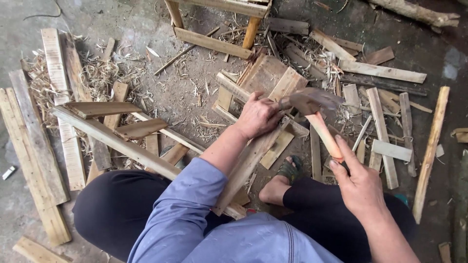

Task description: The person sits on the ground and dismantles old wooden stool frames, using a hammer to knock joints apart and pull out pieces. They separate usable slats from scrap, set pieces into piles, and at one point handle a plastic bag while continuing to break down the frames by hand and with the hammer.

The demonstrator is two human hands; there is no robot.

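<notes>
— What was being worked on?

— One wooden slat (pixel 248 163), slanting up from the person's lap toward the scrap pile. The left hand (pixel 257 116) was clamped around its upper end, fingers pressed tight on the wood.

— And the other hand?

— The right hand (pixel 360 187) was wrapped around the lower end of a pale handle, to the right of the slat. It belonged to one hatchet (pixel 312 104), whose blurred head sat just beside the slat's held end; I couldn't tell whether it touched.

— Anything under the slat?

— One bare foot in a green sandal (pixel 288 170), just right of its lower half, on the concrete floor (pixel 161 87).

— Further out?

— Beyond the slat's top, a heap of offcuts (pixel 370 92), too many to count. Left of the slat, a long plank (pixel 112 141) and curled shavings (pixel 97 75). One small white packet (pixel 9 172) lay far left.
</notes>
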